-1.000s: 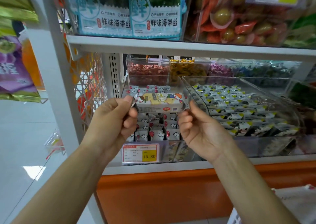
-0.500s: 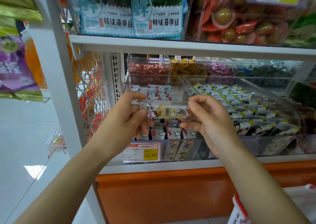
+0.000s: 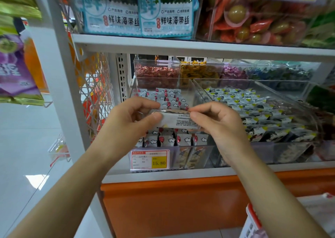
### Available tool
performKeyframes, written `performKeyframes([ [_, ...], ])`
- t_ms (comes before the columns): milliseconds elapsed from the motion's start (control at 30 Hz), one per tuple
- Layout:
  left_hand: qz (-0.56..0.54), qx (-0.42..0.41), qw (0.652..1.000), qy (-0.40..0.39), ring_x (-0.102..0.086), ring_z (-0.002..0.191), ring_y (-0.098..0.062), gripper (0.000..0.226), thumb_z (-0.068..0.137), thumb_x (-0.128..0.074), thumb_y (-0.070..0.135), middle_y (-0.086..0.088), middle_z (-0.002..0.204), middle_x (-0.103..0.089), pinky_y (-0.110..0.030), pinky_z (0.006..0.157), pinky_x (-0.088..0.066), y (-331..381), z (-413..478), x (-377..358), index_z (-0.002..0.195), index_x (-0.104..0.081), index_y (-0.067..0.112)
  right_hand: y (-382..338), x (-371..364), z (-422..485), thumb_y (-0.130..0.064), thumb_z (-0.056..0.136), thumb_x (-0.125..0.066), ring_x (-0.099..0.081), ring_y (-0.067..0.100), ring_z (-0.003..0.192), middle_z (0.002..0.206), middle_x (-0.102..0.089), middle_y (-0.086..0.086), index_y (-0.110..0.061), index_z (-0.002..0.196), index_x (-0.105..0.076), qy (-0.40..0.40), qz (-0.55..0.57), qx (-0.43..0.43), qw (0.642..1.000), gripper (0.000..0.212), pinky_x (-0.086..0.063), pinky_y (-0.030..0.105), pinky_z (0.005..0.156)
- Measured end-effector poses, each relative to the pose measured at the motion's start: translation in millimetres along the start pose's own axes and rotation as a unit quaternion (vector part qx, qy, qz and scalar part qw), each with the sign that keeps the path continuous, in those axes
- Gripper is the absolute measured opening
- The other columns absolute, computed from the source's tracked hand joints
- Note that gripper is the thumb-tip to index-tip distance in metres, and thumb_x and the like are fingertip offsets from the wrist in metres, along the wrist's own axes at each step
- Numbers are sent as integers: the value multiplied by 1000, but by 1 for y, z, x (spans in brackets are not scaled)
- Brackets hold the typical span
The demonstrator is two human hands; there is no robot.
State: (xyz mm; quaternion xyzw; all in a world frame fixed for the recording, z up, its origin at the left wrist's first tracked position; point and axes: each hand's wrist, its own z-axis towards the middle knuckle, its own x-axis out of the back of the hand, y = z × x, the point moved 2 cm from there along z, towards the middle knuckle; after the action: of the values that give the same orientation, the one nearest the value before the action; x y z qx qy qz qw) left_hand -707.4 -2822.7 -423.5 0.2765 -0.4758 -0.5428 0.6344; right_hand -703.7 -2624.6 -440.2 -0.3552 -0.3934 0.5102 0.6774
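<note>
Flipped over since a second ago: the small white foil snack packet [image 3: 178,120] was showing its cartoon front, and now its plain back with fine black print faces the camera. Both hands have come a touch nearer with it.

Left hand [image 3: 130,121] grips the left end, thumb pressed on the near face, fingers curled behind. Right hand [image 3: 223,127] pinches the right end at the top seam between thumb and forefinger, its other fingers curled loosely below. So the packet hangs in the air between them, level, with its long axis running straight left to right.

Here's the relation that matters. The clear plastic bin [image 3: 192,87] of red-and-white wrapped sweets lies just beyond and below the packet, on the white shelf ledge [image 3: 235,168], with a red-framed price tag with a yellow panel [image 3: 150,158] on its near wall. The packet lies across the bin's width. The left hand sits squarely before the bin, while the right hand is over toward the wider clear tray [image 3: 253,82] of black-and-yellow packets.

My read: the back is being checked, and if it goes back, it's a short push away and down. The left hand has the fuller hold to carry it.
</note>
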Motion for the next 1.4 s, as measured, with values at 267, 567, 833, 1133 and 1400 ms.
performKeyframes([
  [267,37,-11,999,-1,-55,60,-10,12,78,-69,24,-12,79,-61,-23,54,-47,3,-1,-5,83,-62,17,-4,-5,-1,-19,84,-67,-56,-1,59,64,-63,-13,-22,68,-65,29,-78,54,995,16,-41,8,55],
  [567,25,38,999,-2,-52,41,-5,27,84,-64,23,3,48,-56,-11,43,-41,-3,4,4,69,-58,2,-7,-9,-3,-17,84,-67,-59,3,60,67,-66,-3,-20,69,-69,-6,-77,67,995,15,-42,9,54],
  [833,112,12,993,-35,-65,77,-12,38,77,-64,41,4,91,-67,-31,67,-57,-4,3,-6,112,-61,25,3,-11,-2,-20,88,-62,-69,16,65,76,-71,1,-12,82,-68,92,96,-56,990,12,-56,26,51],
  [1133,161,-14,984,71,-58,57,-8,25,95,-46,30,0,66,-60,-14,44,-39,-11,18,-13,96,-62,11,2,-38,10,-17,88,-63,-70,12,82,123,-58,6,-15,125,-55,48,127,-63,989,39,-58,34,79],
  [1400,451,-53,891,11,-28,132,-26,46,97,-43,33,-10,142,-42,-36,109,-25,-20,50,-12,136,-43,9,7,-36,99,-5,84,-66,-67,17,76,105,-61,12,-7,97,-55,99,94,-112,984,17,-55,15,58],
])
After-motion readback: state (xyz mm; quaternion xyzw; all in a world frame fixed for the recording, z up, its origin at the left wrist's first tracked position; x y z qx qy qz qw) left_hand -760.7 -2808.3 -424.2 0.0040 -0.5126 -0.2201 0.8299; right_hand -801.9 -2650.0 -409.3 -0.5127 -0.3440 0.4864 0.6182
